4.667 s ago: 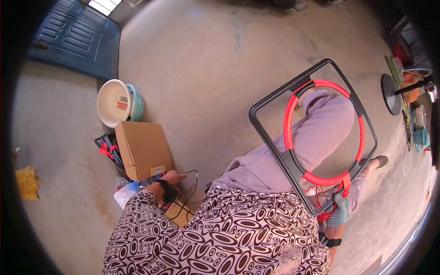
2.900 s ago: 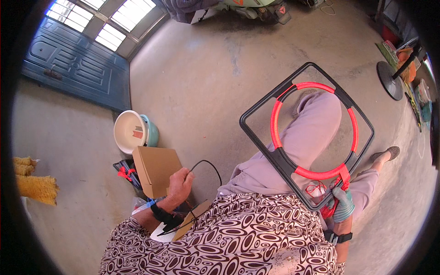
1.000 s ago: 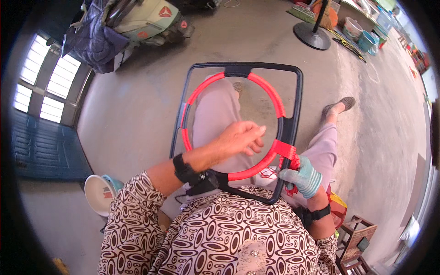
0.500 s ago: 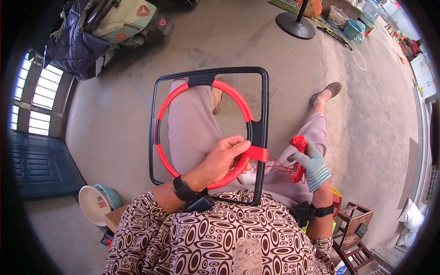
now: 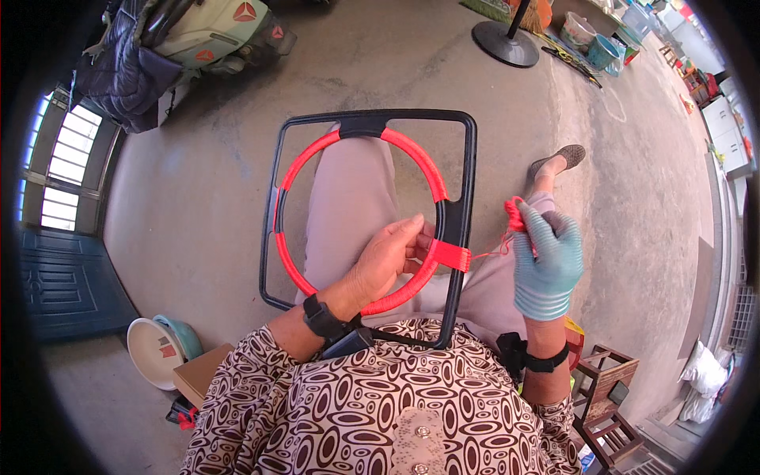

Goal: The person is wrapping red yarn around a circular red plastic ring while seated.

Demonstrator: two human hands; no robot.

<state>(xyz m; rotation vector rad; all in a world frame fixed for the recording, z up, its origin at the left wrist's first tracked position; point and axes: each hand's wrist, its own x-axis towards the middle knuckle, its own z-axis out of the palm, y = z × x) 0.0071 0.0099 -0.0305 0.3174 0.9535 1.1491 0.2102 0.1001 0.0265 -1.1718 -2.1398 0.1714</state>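
Note:
A black rectangular frame [image 5: 473, 170] stands tilted over my lap, with a ring [image 5: 416, 154] inside it wrapped mostly in red cord. My left hand [image 5: 388, 257], bare, is curled at the ring's right side. Its fingers reach behind the ring and are partly hidden, while the thumb points up, off the ring. Beside them a flat red cord band [image 5: 451, 255] spans from ring to frame bar. From this band a thin strand runs right to a bundle of red cord [image 5: 514, 215]. My right hand [image 5: 548, 261], in a striped grey-green glove, is closed on that bundle.
A scooter [image 5: 210, 36] with a dark quilted cover stands at the far left. A round black stand base [image 5: 507, 46] and buckets [image 5: 603, 51] are at the far right. Near my left are a basin [image 5: 150, 356] and cardboard box [image 5: 202, 376]; a wooden stool [image 5: 606, 380] stands right.
My right hand has turned and risen with the cord bundle, drawing the strand straighter. My left thumb has lifted off the red band. The frame has shifted slightly right.

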